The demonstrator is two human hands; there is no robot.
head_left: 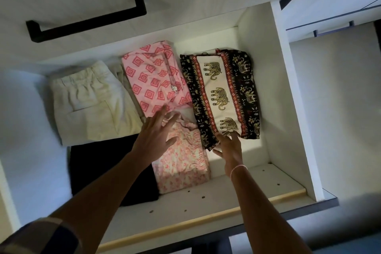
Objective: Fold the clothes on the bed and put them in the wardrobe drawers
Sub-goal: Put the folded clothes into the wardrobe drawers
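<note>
Hands reach into an open drawer (257,181). Left hand (156,132) hovers released, fingers spread, over a folded pink floral piece (183,163). Right hand (229,146), fingers straight and thumb splayed, touches the near end of a folded elephant-print cloth (222,93) lying on the drawer's right side, long axis running near to far. Left of it lie a black garment (107,171), cream trousers (90,101) and a pink diamond-print piece (152,78). Beyond, a black handle (82,20).

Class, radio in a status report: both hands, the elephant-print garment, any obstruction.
Left hand open above floral garment. Right hand touching near edge of elephant-print garment, flat in drawer. No obstruction.
</note>
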